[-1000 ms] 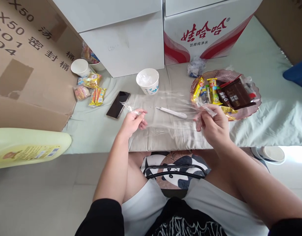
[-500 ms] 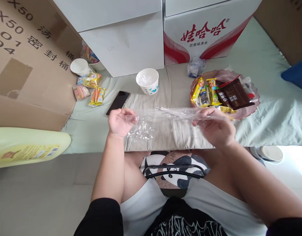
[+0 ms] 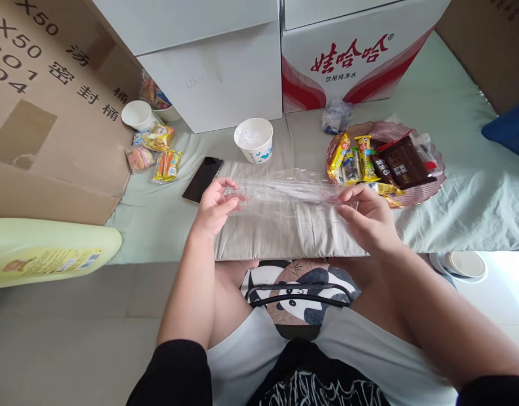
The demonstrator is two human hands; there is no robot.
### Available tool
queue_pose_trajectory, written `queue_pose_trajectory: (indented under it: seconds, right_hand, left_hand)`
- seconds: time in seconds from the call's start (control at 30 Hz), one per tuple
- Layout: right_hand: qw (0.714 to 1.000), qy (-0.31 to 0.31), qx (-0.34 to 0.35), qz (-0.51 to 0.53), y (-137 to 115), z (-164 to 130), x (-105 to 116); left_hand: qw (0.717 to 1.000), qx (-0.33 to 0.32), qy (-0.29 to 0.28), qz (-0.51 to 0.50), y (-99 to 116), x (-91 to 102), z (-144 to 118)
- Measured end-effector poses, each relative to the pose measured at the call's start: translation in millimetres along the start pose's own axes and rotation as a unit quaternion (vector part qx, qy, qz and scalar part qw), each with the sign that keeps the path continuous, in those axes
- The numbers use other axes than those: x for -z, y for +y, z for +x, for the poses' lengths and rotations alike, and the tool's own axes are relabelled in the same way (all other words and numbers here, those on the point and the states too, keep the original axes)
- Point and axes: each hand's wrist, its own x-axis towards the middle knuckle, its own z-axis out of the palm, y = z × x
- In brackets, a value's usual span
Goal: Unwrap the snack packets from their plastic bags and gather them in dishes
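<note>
A clear plastic bag [image 3: 288, 194] is stretched sideways between my two hands, just above the cloth. My left hand [image 3: 219, 207] pinches its left end between thumb and fingers. The right end is gripped by my right hand [image 3: 367, 217], thumb against fingers. Beyond the bag stands a white paper cup [image 3: 254, 141] with blue-green print and crumpled clear plastic inside. A dark phone [image 3: 203, 179] lies beside my left hand. Behind my right hand is a pink scalloped plate [image 3: 428, 192] with several wrapped snacks, among them a dark brown packet [image 3: 405, 163].
At the left, several snack packets [image 3: 168, 165] and another white cup [image 3: 138, 117] lie near a cardboard box [image 3: 52, 141]. White boxes [image 3: 238, 79] stand at the back. A yellow-green bottle [image 3: 52, 251] is at the left edge; a crumpled plastic wrapper [image 3: 337, 115] lies behind the plate.
My left hand has shifted right and turned, fingers now pinching upward. My right hand has moved slightly, its thumb now in view. The bag's hanging left part has been lifted and spread flatter.
</note>
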Motion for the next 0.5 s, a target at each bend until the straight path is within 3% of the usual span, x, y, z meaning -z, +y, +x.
queue_pose_trajectory:
  seconds: [0.3,0.4,0.5]
  right_hand:
    - [0.997,-0.012,-0.067,0.045,-5.5,-5.4,-2.2]
    - [0.991,-0.034,-0.097,0.088,-10.4,-9.0,10.7]
    - [0.980,-0.077,-0.129,0.131,-9.1,-7.2,26.1]
  left_hand:
    - [0.999,0.000,0.021,0.032,5.3,-0.7,-3.7]
    - [1.000,0.028,0.007,0.010,6.9,2.8,-4.0]
    - [0.995,0.078,-0.041,-0.049,6.4,6.7,-1.3]
